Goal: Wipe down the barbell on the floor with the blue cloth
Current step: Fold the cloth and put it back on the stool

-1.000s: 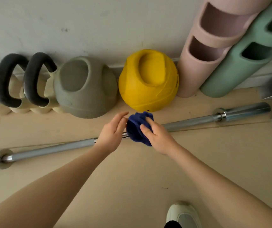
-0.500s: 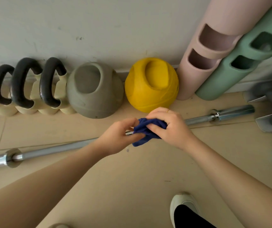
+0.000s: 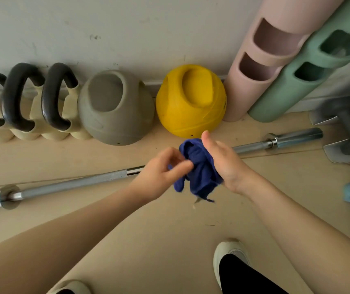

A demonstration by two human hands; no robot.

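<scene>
Above barbell (image 3: 74, 184), L hand (image 3: 159, 175) & R hand (image 3: 225, 162) both grip bunched blue cloth (image 3: 199, 172) together.

No readable text, no labels, no brands, no numbers — nothing legible anywhere

I see three cream kettlebells (image 3: 29, 115) along the wall, then a grey kettlebell (image 3: 114, 111), yellow kettlebell (image 3: 191, 102), pink roller (image 3: 261, 66), green roller (image 3: 309, 66). Grey dumbbell (image 3: 348, 128) at right; white shoe (image 3: 231, 255) below.
</scene>
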